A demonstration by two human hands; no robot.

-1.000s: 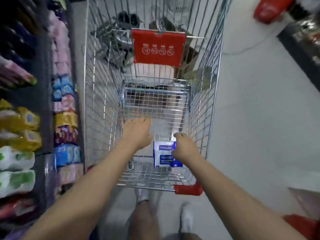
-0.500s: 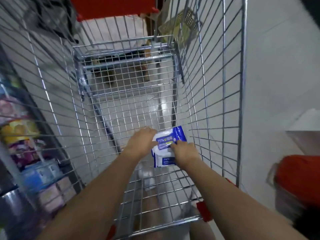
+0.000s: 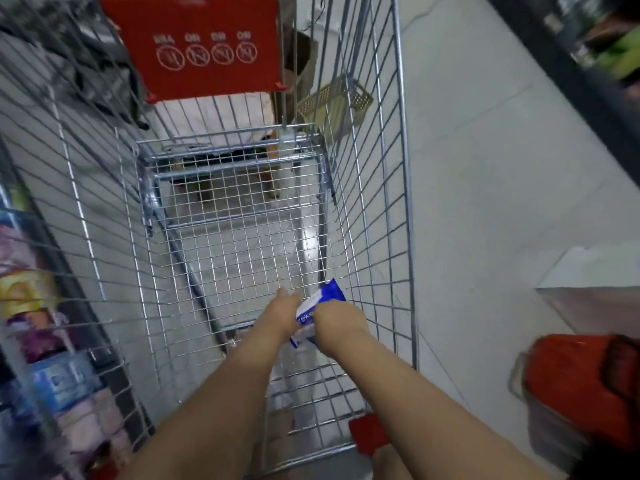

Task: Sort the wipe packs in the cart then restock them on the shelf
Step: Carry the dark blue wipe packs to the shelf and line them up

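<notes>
A blue and white wipe pack point(image 3: 323, 299) is tilted on edge low inside the wire shopping cart point(image 3: 375, 209), near its right wall. My left hand point(image 3: 282, 313) presses against the pack's left side. My right hand point(image 3: 337, 323) grips its right side and covers the lower half. Both forearms reach down into the basket from the near end. The rest of the cart floor shows only bare wire mesh. The shelf point(image 3: 38, 327) stands to the left of the cart, seen blurred through the wires.
A red sign panel point(image 3: 204, 46) hangs at the cart's far end. Colourful packs fill the shelf on the left. A red basket point(image 3: 581, 386) and a white box point(image 3: 599, 285) sit on the grey floor at right. Dark shelving point(image 3: 588, 50) runs along the far right.
The pack lay flat under my right hand a second ago. Both hands closed on it and tipped it up on edge. The camera has leaned lower into the cart.
</notes>
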